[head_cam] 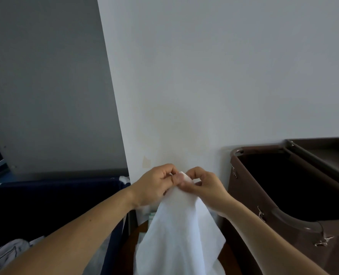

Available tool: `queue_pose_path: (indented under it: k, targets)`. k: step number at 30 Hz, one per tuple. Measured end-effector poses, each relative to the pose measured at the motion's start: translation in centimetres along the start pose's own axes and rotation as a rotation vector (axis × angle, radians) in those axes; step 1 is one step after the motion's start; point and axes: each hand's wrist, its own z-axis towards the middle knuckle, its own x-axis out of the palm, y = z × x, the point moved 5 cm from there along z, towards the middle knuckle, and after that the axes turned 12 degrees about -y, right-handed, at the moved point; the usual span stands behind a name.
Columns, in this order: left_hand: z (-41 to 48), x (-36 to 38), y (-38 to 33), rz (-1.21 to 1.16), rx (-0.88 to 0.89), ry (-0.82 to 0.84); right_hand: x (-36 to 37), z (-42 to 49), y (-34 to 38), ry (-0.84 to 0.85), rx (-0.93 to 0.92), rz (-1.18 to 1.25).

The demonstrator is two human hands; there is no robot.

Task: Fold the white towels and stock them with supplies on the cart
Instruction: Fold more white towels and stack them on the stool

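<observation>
A white towel (pixel 176 231) hangs down in front of me at the lower middle of the head view. Both hands hold it at its top corner, close together, in front of the white wall. My left hand (pixel 154 185) pinches the top edge between thumb and fingers. Just to its right, my right hand (pixel 206 187) pinches the same corner, fingers curled. The towel's lower part runs out of the frame at the bottom.
A brown cart (pixel 244 175) with a dark open bag stands at the right, its curved handle (pixel 295 223) near my right forearm. A dark blue bin (pixel 45 187) with light laundry (pixel 7 253) is at the left. A dark round surface (pixel 132 245) lies below the towel.
</observation>
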Motion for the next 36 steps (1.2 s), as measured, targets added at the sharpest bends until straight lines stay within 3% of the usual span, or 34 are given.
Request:
queue_pose_path:
  k: [7,12,19,23,29,33,36]
  targets:
    - [1.8,-5.1,-2.8,0.212,0.214,-0.284,0.3,0.2,1.0,0.158,0.000,0.361]
    - [1.3,-3.5,-3.6,0.246,0.261,-0.187,0.7,1.2,4.4,0.133,-0.151,0.274]
    - [0.1,-1.4,0.2,-0.096,-0.025,-0.030,-1.0,1.7,3.6,0.132,-0.165,-0.160]
    - [0.2,-0.6,-0.3,-0.018,0.096,-0.076,-0.7,1.6,4.4,0.189,-0.130,-0.178]
    - [0.4,-0.3,-0.4,-0.030,0.183,-0.120,-1.2,1.7,5.5,0.127,-0.185,-0.210]
    - [0.4,-0.5,0.4,-0.134,0.188,-0.226,-2.3,2.7,7.6,-0.106,-0.302,-0.065]
    - [0.4,-1.0,0.4,-0.058,0.260,-0.290,-3.1,3.7,9.4,-0.202,-0.354,-0.024]
